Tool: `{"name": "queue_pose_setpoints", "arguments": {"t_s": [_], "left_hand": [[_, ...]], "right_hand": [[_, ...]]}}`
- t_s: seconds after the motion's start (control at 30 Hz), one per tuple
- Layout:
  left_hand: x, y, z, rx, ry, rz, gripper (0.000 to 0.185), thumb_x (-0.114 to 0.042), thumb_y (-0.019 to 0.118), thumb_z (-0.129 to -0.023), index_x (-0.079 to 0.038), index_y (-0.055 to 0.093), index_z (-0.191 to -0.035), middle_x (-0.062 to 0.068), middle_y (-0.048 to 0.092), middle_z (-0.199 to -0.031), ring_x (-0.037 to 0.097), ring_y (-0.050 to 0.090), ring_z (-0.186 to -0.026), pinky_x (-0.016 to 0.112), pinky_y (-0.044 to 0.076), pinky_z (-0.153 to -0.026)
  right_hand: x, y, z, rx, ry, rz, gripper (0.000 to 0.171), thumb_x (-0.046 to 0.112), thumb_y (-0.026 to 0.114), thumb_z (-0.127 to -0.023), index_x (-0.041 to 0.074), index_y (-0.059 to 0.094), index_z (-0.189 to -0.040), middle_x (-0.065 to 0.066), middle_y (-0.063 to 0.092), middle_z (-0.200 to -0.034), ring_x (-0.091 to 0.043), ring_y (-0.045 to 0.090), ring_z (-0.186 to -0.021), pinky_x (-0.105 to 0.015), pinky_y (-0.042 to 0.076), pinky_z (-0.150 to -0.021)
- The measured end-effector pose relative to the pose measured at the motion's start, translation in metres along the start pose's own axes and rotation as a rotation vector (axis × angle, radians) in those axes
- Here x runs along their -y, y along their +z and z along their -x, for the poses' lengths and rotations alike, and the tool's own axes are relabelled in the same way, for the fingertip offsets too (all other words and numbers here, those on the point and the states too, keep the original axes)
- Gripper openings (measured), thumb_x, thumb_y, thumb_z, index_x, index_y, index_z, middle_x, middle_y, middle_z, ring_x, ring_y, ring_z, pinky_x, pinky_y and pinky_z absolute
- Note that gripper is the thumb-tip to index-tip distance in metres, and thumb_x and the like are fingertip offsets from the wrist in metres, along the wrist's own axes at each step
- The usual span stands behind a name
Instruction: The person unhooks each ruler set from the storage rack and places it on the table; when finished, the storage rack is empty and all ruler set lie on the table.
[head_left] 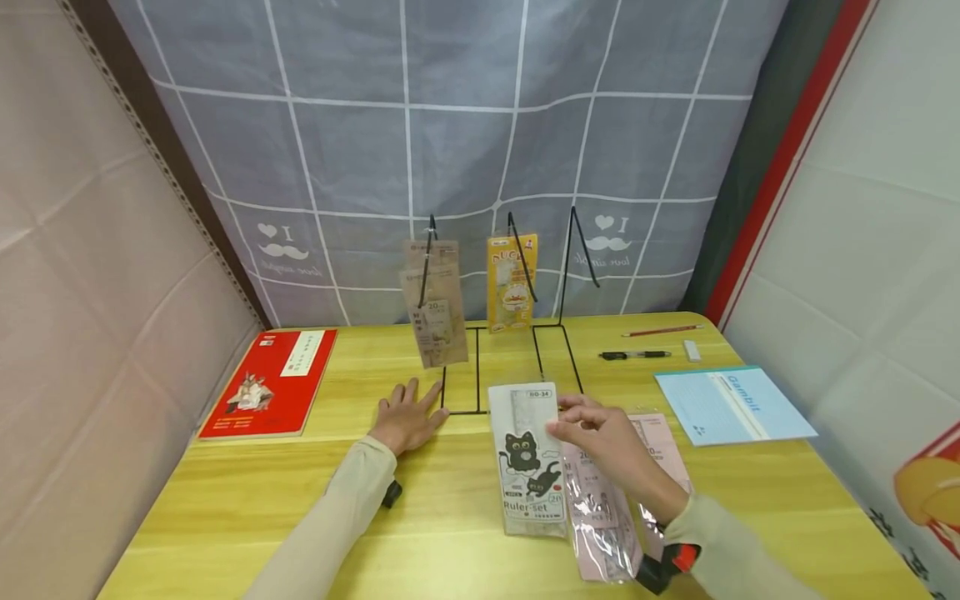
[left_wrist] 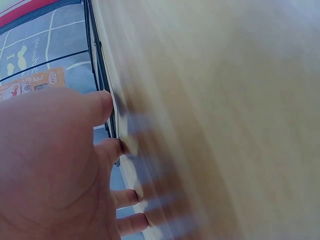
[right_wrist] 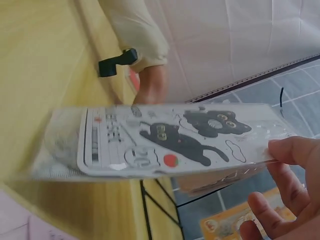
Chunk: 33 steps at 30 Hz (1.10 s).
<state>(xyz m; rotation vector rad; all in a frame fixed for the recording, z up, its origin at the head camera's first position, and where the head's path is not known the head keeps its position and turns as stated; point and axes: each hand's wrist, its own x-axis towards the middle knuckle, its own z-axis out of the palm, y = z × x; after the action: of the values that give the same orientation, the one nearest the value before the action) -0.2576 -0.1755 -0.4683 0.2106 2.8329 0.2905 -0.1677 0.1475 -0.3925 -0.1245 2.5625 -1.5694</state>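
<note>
My right hand (head_left: 609, 446) pinches the right edge of a clear-sleeved ruler set (head_left: 525, 462) between thumb and fingers. Two black cats are printed on its white front, and in the right wrist view the ruler set (right_wrist: 170, 142) appears tilted above the table. Beneath that hand lie two pink ruler packs (head_left: 600, 521), partly covered. On the table, my left hand (head_left: 405, 419) rests with fingers spread, its thumb and index tips at the base of a black wire rack (head_left: 477, 375). Brown ruler packs (head_left: 435, 333) hang from the rack's left hook, a yellow pack (head_left: 513, 283) from the middle one.
A red book (head_left: 270, 385) lies at the left. Toward the right are a light-blue notebook (head_left: 735, 406), a black pen (head_left: 634, 355), a red pencil (head_left: 662, 331) and a white eraser (head_left: 692, 351). A grey checked curtain (head_left: 465, 150) hangs behind the rack.
</note>
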Motion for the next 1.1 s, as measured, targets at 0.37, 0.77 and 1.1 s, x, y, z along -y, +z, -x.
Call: {"name": "queue_pose_setpoints", "arguments": {"t_s": [0.37,0.77,1.1], "left_hand": [[-0.001,-0.002,-0.001,0.0,-0.008,0.011,0.064,-0.054,0.035,-0.111,-0.027,0.021,-0.167,0.022,0.011,-0.173,0.048,0.016,-0.157,0.071,0.021,-0.12],[0.001,0.002,0.0,-0.011,-0.004,0.0,0.065,-0.054,0.035,-0.11,-0.027,0.022,-0.167,0.022,0.013,-0.173,0.048,0.018,-0.157,0.071,0.023,-0.119],[0.001,0.003,-0.002,0.006,-0.009,-0.007,0.065,-0.057,0.033,-0.11,-0.029,0.018,-0.168,0.022,0.01,-0.173,0.048,0.015,-0.158,0.07,0.021,-0.121]], "right_hand": [[-0.042,0.018,-0.013,-0.107,-0.118,0.234,0.017,0.04,0.083,-0.086,0.023,0.08,-0.087,-0.004,0.058,-0.152,-0.04,0.04,-0.149,-0.069,0.025,-0.119],[-0.073,0.033,-0.024,-0.1,-0.11,0.411,0.012,0.034,0.086,-0.083,0.024,0.081,-0.086,-0.011,0.052,-0.157,-0.041,0.031,-0.152,-0.069,0.012,-0.118],[-0.075,0.038,-0.018,-0.113,-0.138,0.47,0.011,0.031,0.086,-0.084,0.022,0.081,-0.087,-0.018,0.05,-0.157,-0.046,0.028,-0.153,-0.071,0.011,-0.117]]}}
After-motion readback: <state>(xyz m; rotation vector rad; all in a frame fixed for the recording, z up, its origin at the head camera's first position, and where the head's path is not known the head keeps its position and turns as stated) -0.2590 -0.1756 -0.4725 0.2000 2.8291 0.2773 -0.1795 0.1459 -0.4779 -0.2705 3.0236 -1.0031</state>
